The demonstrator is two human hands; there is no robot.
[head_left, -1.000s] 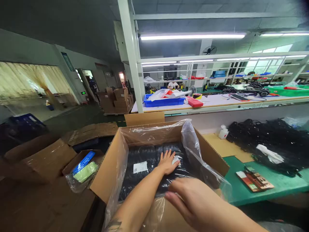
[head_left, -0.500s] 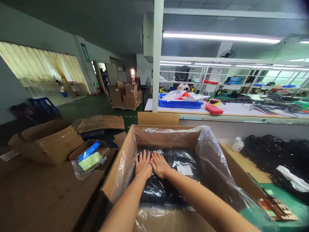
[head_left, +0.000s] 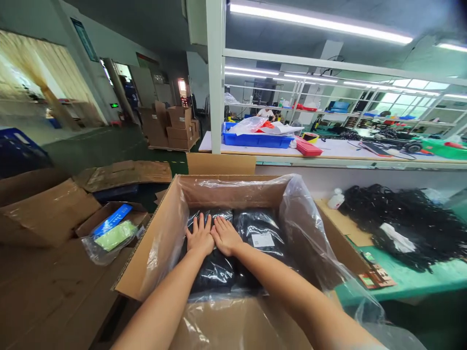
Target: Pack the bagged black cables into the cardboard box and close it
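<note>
Left hand and right hand are lying flat, gripping nothing, apparently bearing weight on the left pack. Right pack is sitting alongside, label facing up. Liner is lining the box, seemingly shielding both packs. Blue tray is standing beyond, corralling plastic.

Inside the open carton, the left hand and right hand obscure part of the left black pack. Print on the white label, in the carton's right half, is illegibly small. Left of the carton, a blue object is cut off by the frame edge. Beyond it, a person shows too small to detail.
</note>
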